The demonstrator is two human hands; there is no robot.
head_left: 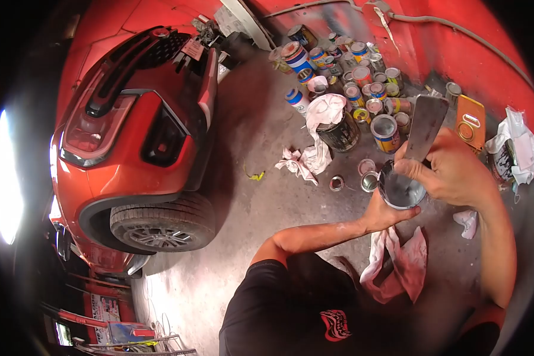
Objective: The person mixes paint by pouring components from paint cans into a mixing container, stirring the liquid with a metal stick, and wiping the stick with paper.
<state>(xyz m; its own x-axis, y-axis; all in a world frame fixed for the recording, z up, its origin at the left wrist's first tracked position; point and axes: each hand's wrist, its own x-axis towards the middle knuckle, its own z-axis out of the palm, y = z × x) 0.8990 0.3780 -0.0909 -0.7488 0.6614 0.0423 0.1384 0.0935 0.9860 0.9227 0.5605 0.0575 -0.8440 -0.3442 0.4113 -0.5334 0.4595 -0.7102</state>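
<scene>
My left hand (387, 209) is wrapped round the lower side of an open can (402, 188) with grey paint inside. The can is tilted, so its mouth faces me. In my right hand (448, 169) is a flat metal spatula (428, 121), its wide blade pointing up and away. The thumb lies along the spatula close to the can's rim, and the spatula's lower end is hidden by the hand. Just beyond the can, an open tin (369, 181) and a round lid (366, 167) sit on the floor.
Several paint cans (362, 74) crowd the floor by the red wall (457, 47). A crumpled cloth (326, 110) drapes a dark can (341, 135). An orange car (113, 178) stands at left. A rag (391, 267) lies below my hands; an orange case (470, 123) is at right.
</scene>
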